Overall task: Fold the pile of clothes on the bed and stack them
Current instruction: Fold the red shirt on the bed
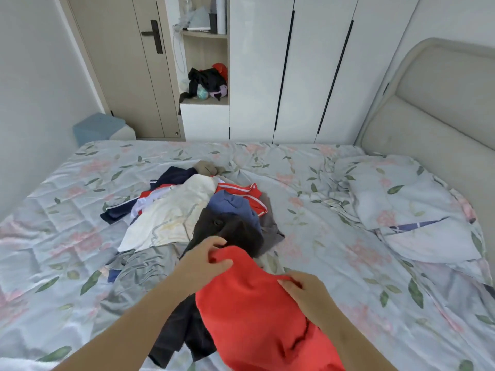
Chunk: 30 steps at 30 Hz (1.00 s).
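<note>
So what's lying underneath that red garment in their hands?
Under the red garment, a dark garment pokes out at its left edge, lying on the floral bedsheet. How far it runs beneath, and whether anything else lies there, is hidden.

- Pale wooden door [139,76], dark handle, upper left.
- White wardrobe [308,76] across top centre, open shelves [205,36] beside the door.
- Padded beige headboard [434,103] at right.
- Bed [321,178] in a floral sheet fills the lower frame.
</note>
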Tool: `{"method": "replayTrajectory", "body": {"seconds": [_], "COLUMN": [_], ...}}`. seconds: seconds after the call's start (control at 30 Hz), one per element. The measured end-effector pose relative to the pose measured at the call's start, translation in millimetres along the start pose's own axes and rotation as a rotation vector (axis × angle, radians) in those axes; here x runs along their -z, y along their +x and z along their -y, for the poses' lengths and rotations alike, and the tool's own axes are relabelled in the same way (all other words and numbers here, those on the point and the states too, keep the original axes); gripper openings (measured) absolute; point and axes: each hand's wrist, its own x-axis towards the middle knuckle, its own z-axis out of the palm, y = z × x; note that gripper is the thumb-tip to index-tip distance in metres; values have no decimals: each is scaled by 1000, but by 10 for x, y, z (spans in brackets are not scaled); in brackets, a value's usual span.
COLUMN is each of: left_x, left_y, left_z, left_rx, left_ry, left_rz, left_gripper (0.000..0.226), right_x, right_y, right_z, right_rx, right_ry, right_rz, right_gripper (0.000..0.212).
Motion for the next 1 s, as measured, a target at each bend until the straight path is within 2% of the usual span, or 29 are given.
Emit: {"method": "replayTrajectory", "body": {"seconds": [0.07, 0.13, 0.17, 0.2, 0.3, 0.37, 0.53, 0.63, 0.7, 0.77, 0.87, 1.0], "left_x": [-167, -333, -377, -399, -355, -293, -205, -137, -74, 12, 147, 219], "left_y": [-25, -47, -51, -36, 40, 98, 159, 244, 308, 360, 432, 533], "left_z": [68, 136, 156, 185, 180, 172, 93, 55, 24, -12, -28, 67], "left_rx": [-133, -214, -235, -264, -232, -190, -222, -187, -176, -176, -172, -121], "left_ry": [15, 93, 117, 121, 97, 60, -69, -91, -99, -89, -91, -18], "left_rz": [314, 446, 467, 470, 336, 275, 221, 175, 128, 86, 27, 56], "left_gripper": [78, 98, 94, 81, 42, 25, 22, 22, 20, 17, 16, 8], "right_x": [-122, -199, -215, -215, -171, -161, -248, -212, -149, -84, 31, 197], "right_y": [-39, -36, -24, -13, 37, 51, 10, 59, 80, 83, 137, 249], "right_z": [244, 417, 470, 513, 547, 495, 356, 332, 316, 285, 242, 409], "right_rx": [73, 134, 154, 166, 121, 43, -117, -147, -171, -216, -240, -116], "right_ry": [3, -21, -22, -14, -21, -68, -161, -301, -400, -421, -276, 115], "right_rz": [56, 83, 85, 81, 43, 32, 100, 97, 76, 20, -197, -466], "right_gripper": [18, 19, 19, 18, 12, 19, 36, 29, 17, 17, 16, 22]}}
